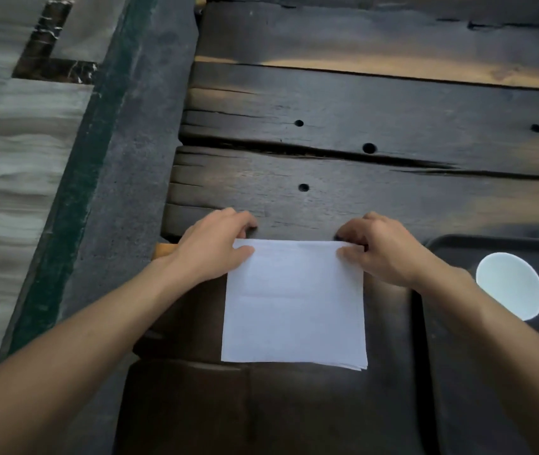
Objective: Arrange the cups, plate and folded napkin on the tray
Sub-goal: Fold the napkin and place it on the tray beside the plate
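A white paper napkin (294,303) lies flat on the dark wooden table, folded into a square with layered edges showing at its near right corner. My left hand (215,247) pinches its far left corner between thumb and fingers. My right hand (379,247) pinches the far right corner the same way. A black tray (452,372) lies to the right of the napkin, partly under my right forearm. On the tray stands a white cup (511,284), seen from above, its near edge hidden by my forearm. No plate is in view.
The table (360,103) is made of dark rough planks with gaps and several round holes. Its left edge drops to a grey stone strip (123,159) and a pale marble floor (9,159).
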{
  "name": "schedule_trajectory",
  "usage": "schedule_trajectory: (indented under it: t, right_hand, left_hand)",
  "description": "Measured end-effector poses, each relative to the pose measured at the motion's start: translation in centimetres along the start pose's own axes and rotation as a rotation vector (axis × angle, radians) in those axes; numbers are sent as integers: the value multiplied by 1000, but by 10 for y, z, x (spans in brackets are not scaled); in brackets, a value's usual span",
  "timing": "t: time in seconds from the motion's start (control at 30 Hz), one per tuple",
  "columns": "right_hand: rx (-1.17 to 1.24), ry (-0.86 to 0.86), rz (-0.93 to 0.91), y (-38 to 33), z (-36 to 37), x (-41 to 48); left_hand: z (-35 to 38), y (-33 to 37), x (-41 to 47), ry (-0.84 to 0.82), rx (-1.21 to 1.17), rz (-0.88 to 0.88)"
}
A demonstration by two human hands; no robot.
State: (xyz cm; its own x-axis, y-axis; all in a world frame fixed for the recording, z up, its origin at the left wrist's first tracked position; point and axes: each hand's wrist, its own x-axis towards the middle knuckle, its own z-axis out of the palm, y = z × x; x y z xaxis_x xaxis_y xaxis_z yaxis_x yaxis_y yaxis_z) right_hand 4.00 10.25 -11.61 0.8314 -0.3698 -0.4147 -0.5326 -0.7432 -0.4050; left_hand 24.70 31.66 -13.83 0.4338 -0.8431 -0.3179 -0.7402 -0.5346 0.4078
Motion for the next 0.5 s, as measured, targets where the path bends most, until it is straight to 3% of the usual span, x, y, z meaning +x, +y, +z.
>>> schedule_trajectory:
  t: [0.17, 0.23, 0.33, 0.5]
  right_hand:
    - [-76, -314, 18, -4, -23, 22]
    - [-65, -365, 43, -2, -30, 31]
    - [-11, -269, 69, 3, -39, 45]
    - [34, 66, 28, 4, -51, 61]
  left_hand:
    - [-16, -1, 23, -174, -13, 62]
    - [-23, -5, 32, -244, -60, 58]
    - [-36, -11, 48, -242, -144, 14]
    - [-49, -17, 66, -53, -258, -43]
